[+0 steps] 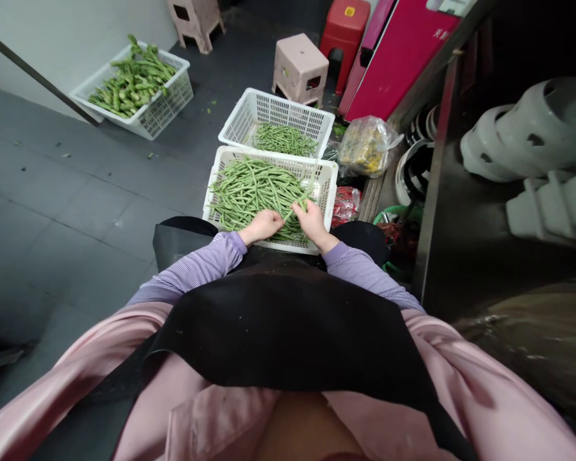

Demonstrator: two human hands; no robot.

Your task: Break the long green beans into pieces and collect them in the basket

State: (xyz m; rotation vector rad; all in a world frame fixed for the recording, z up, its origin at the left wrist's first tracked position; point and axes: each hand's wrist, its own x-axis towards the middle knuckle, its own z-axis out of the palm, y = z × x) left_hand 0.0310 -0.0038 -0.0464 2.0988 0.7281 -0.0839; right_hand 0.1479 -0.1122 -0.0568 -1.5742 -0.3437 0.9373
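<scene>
Both hands are over a white plastic basket heaped with long green beans. My left hand is closed in a pinch on one end of a green bean. Close beside it, my right hand pinches a green bean too, with a length of it rising above the fingers. Whether both hands hold the same bean is hard to make out. Directly behind stands a second white basket, with shorter bean pieces lying in it.
At the far left is a white basket of thick green stalks. Pale stools, a red stool and a pink cabinet stand behind. Plastic bags lie right of the baskets, beside a metal shelf with white dishes.
</scene>
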